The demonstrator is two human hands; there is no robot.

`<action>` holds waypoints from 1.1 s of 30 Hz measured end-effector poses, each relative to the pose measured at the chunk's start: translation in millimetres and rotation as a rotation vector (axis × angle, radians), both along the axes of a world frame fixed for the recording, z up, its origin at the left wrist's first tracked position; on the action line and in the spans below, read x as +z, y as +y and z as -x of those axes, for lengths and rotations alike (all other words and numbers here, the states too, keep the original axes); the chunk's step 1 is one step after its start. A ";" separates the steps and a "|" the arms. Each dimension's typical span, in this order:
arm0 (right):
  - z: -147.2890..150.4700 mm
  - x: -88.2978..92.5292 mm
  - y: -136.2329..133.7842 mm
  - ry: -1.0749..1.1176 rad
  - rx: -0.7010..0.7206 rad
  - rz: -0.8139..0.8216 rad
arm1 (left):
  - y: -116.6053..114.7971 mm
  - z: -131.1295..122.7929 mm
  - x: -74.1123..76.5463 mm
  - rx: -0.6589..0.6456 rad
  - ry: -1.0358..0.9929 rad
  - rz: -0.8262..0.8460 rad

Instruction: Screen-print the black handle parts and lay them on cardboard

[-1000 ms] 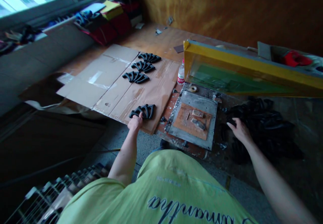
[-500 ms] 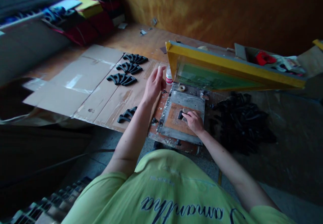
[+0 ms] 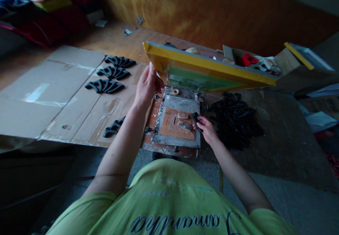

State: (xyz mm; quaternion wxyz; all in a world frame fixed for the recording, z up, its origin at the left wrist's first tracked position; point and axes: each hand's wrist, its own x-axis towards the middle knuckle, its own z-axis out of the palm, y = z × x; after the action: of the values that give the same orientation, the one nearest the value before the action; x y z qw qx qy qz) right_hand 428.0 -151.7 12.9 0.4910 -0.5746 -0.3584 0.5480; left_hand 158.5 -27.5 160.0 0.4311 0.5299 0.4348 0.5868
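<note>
My right hand (image 3: 208, 129) grips a black handle-shaped plastic part (image 3: 196, 122) between thumb and fingers, just above the right edge of a metal plate (image 3: 169, 102). On the plate lies a brown board (image 3: 169, 130) bearing small blocks (image 3: 184, 125). My left hand (image 3: 148, 86) is raised beside the left corner of a tilted yellow-edged screen frame (image 3: 201, 63). Its fingers are partly stretched and apart, with nothing visible in them; whether they touch the frame I cannot tell. A heap of black parts (image 3: 235, 122) lies right of the plate.
Cardboard (image 3: 76, 115) on the left bears several fanned rows of black parts (image 3: 104, 86) and a smaller group (image 3: 113, 127) by my left forearm. A tape roll (image 3: 175, 92) sits at the plate's back. Behind the frame stands a box with a red item (image 3: 248, 59).
My right hand has lifted the black part off the blocks and moved it right, uncovering them. My left hand has come closer to the frame's corner. The view has turned right.
</note>
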 end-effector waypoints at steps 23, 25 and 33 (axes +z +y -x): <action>-313.7 93.2 13.6 -0.370 -0.880 -0.121 | 8.0 -17.6 -1.6 0.200 -0.165 -0.002; -296.5 69.8 14.5 -0.409 -0.783 -0.094 | 8.3 -17.4 -2.3 0.203 -0.152 0.022; -249.4 3.2 2.5 -0.796 -0.349 0.048 | 9.0 -15.8 -2.6 0.204 -0.124 0.022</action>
State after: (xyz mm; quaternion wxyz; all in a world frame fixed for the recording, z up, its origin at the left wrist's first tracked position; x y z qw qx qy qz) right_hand 677.3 -149.1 16.0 0.3864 -0.8042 -0.4046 0.2006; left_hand 174.3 -18.6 157.3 0.4011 0.4406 0.4654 0.6545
